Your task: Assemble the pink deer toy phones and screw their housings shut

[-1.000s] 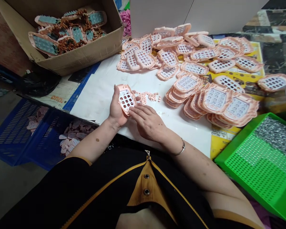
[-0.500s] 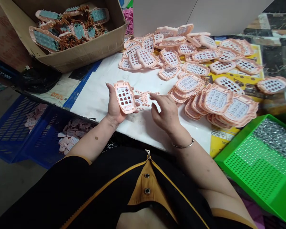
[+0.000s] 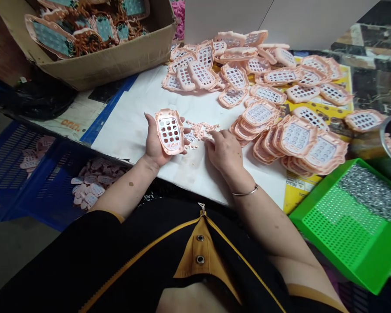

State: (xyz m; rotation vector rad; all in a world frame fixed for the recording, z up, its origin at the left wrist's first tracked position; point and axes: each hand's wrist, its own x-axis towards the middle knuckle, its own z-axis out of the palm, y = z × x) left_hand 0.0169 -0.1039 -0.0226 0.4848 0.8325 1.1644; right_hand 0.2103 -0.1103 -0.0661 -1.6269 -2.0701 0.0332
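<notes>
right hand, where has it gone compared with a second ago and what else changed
The right hand left the pink phone shell, where its fingers had been pressing at the lower edge, and moved right and away to the small pile of pink buttons, its fingertips now down on it. The left hand kept the shell gripped face up. The stacked shells stayed put.

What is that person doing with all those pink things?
A person sits at a white table. The left hand holds one pink shell with rows of holes, face up. The right hand rests its fingertips on a little heap of tiny pink buttons beside it. Many more shells lie piled across the table, a box holds others, and a green tray sits at the right.
</notes>
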